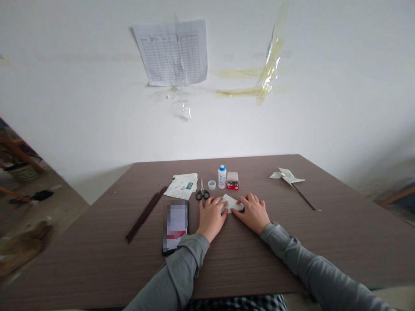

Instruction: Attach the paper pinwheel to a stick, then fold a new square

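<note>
A small white piece of paper [231, 202] lies on the brown table [292, 242] between my two hands. My left hand [211, 217] rests palm down with its fingers pressed flat on the paper's left edge. On the right, my right hand [253, 211] lies the same way, fingers flat on the paper's right edge. Most of the paper is hidden under the fingers. Both arms wear grey sleeves.
Behind my hands are black scissors [202, 193], a tape roll [212, 185], a white bottle with a blue cap [222, 176], and a small box of pins [232, 180]. A phone [175, 225] and dark sticks [146, 213] lie left, printed paper sheets [182, 186] beyond them. A paper pinwheel [288, 177] sits far right.
</note>
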`<move>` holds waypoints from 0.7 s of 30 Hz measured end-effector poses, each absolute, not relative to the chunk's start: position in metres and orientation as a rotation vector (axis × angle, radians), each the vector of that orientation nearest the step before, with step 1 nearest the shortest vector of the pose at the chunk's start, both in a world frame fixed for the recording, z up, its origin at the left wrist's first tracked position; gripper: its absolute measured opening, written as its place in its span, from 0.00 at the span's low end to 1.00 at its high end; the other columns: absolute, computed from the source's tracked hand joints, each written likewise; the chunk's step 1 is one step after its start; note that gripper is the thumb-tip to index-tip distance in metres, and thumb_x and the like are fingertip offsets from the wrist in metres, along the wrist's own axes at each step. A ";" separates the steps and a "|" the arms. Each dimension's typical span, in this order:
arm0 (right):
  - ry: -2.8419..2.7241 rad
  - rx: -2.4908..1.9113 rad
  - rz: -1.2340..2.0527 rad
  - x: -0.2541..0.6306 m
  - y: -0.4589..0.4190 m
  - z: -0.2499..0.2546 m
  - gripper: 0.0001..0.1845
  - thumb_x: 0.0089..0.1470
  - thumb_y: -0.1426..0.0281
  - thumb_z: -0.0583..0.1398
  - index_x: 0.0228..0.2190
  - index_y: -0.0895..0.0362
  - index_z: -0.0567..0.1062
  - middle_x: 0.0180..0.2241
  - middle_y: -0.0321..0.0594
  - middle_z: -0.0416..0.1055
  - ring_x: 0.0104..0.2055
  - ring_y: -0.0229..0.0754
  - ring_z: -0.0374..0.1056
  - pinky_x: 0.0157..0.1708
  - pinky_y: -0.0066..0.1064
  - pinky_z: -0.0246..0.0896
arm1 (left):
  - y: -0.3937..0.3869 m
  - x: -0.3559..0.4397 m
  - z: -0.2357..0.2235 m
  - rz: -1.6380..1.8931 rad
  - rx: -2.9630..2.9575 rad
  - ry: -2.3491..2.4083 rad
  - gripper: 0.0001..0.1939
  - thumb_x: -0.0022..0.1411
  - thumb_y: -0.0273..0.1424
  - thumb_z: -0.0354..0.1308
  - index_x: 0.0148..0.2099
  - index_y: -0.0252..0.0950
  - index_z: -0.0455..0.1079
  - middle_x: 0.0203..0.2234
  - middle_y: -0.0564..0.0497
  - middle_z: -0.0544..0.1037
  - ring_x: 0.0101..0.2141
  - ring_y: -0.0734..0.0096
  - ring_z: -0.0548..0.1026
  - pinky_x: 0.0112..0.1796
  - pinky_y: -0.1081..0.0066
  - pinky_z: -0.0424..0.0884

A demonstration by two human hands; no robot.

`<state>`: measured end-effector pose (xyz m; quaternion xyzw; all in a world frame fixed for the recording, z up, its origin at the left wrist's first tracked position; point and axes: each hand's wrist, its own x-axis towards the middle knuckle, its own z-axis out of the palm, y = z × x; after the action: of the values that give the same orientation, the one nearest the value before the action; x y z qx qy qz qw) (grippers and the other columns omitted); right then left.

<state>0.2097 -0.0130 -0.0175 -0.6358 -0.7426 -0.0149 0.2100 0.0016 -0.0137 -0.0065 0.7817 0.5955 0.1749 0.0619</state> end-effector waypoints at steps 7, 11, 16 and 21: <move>-1.992 -1.756 -0.111 0.216 -0.010 -0.033 0.13 0.70 0.55 0.80 0.53 0.42 0.92 0.50 0.47 0.84 0.55 0.65 0.80 0.52 0.52 0.76 | -0.015 -0.001 -0.004 0.496 2.339 1.801 0.21 0.86 0.29 0.70 0.72 0.55 0.93 0.78 0.48 0.89 0.78 0.37 0.80 0.82 0.25 0.73; -1.936 -1.849 -0.084 0.221 -0.010 -0.036 0.21 0.71 0.54 0.77 0.61 0.44 0.92 0.57 0.52 0.85 0.61 0.68 0.81 0.58 0.56 0.78 | -0.016 -0.001 -0.003 0.500 2.341 1.801 0.21 0.86 0.29 0.70 0.71 0.55 0.93 0.78 0.48 0.89 0.79 0.38 0.80 0.81 0.27 0.73; -1.924 -2.002 0.083 0.231 -0.014 -0.021 0.27 0.75 0.53 0.75 0.69 0.45 0.90 0.66 0.55 0.84 0.71 0.69 0.79 0.67 0.60 0.76 | -0.018 -0.001 0.001 0.509 2.326 1.803 0.20 0.86 0.29 0.71 0.70 0.55 0.93 0.77 0.48 0.90 0.80 0.37 0.80 0.82 0.27 0.74; -1.916 -2.111 0.226 0.238 -0.019 -0.007 0.31 0.79 0.52 0.70 0.76 0.45 0.86 0.73 0.56 0.81 0.78 0.71 0.74 0.76 0.64 0.70 | -0.020 0.000 0.009 0.433 2.278 1.798 0.22 0.88 0.30 0.69 0.73 0.54 0.92 0.80 0.48 0.87 0.83 0.37 0.77 0.85 0.26 0.68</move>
<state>0.2378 -0.0193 -0.0075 -0.7309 -0.6633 0.0781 0.1404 0.0004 -0.0202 0.0088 0.7721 0.6096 0.1468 0.1036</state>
